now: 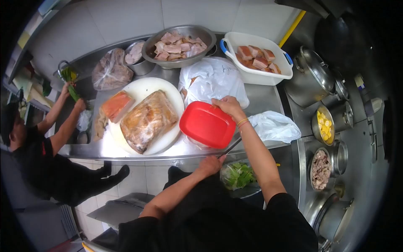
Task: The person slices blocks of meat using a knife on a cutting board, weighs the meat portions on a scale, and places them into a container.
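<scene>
My right hand (228,107) grips the upper right edge of a red plastic tray (208,125), tilted above the steel counter's front. My left hand (210,166) is closed round the handle end of a long thin dark tool (233,146), at the counter's front edge; its far end passes by the tray and its tip is hard to make out. Left of the tray, a round white board (168,90) bears a large browned piece of meat (149,122) and a smaller reddish piece (117,106). A white plastic bag (216,82) lies behind the tray.
At the back stand a steel bowl (178,46) of meat pieces and a white tub (256,59) of meat blocks. Pots (310,77) and bowls line the right side. A co-worker (37,143) holds greens at the far left. Bagged leaves (238,175) sit below the counter.
</scene>
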`<action>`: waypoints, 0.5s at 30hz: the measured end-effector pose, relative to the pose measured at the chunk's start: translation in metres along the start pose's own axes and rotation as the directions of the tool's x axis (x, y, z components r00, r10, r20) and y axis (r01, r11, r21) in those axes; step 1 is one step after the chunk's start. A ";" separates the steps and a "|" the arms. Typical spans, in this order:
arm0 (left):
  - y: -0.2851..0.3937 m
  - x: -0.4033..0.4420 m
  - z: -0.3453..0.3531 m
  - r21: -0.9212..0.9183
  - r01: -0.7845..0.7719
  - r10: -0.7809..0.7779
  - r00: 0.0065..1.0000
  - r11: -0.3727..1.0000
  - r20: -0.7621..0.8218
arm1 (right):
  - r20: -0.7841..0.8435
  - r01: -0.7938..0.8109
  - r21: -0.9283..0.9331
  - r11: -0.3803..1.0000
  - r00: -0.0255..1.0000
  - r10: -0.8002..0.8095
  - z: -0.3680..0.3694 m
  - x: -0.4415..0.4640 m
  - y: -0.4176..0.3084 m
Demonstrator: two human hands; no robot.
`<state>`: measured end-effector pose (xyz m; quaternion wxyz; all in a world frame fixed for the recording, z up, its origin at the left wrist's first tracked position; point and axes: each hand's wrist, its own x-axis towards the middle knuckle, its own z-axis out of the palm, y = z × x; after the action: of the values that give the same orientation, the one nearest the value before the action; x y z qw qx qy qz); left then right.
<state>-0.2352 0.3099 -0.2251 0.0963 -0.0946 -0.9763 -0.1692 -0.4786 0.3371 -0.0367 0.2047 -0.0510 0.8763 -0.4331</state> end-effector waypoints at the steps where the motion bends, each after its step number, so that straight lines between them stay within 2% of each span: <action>1: 0.000 -0.001 0.003 0.111 -0.029 0.040 0.994 0.993 -0.101 | -0.001 0.013 0.074 0.997 1.000 -0.013 0.008 0.004 0.002; 2: 0.005 -0.001 0.007 0.189 0.011 0.036 0.969 0.982 -0.244 | -0.004 0.024 0.150 0.988 1.000 -0.024 0.013 0.009 0.005; 4: 0.008 0.001 -0.006 0.327 0.016 0.122 0.909 0.945 -0.397 | -0.001 0.040 0.255 0.966 0.999 -0.041 0.014 0.006 -0.002; 7: 0.004 0.006 -0.019 0.503 -0.046 0.291 0.860 0.863 -0.420 | 0.059 0.060 0.478 0.876 0.993 -0.100 0.005 -0.004 -0.013; 9: 0.005 0.004 -0.020 0.582 -0.040 0.339 0.844 0.812 -0.415 | 0.063 0.103 0.609 0.786 0.982 -0.178 -0.010 -0.016 -0.017; 10: 0.009 0.002 -0.022 0.370 0.024 0.127 0.916 0.929 -0.380 | 0.035 0.146 0.657 0.740 0.974 -0.224 -0.020 -0.027 -0.020; 11: 0.013 -0.002 -0.023 0.148 0.118 -0.072 0.957 0.982 -0.282 | -0.004 0.189 0.699 0.689 0.965 -0.261 -0.033 -0.038 -0.022; 12: 0.017 0.000 -0.032 -0.017 0.214 -0.214 0.970 0.977 -0.118 | -0.015 0.207 0.703 0.680 0.961 -0.278 -0.048 -0.053 -0.022; 13: 0.021 0.002 -0.039 -0.140 0.350 -0.346 0.937 0.926 0.052 | -0.074 0.286 0.710 0.644 0.939 -0.336 -0.064 -0.068 -0.011; 14: 0.023 0.012 -0.060 -0.183 0.471 -0.423 0.872 0.863 0.246 | -0.138 0.362 0.706 0.609 0.913 -0.383 -0.078 -0.084 0.003; 15: 0.027 0.022 -0.076 -0.186 0.590 -0.474 0.767 0.786 0.433 | -0.199 0.438 0.691 0.575 0.880 -0.431 -0.091 -0.100 0.019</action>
<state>-0.2385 0.3117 -0.1420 -0.1545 0.1461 -0.9229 -0.3209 -0.4220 0.4426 0.0290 0.0917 -0.1779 0.5967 -0.7771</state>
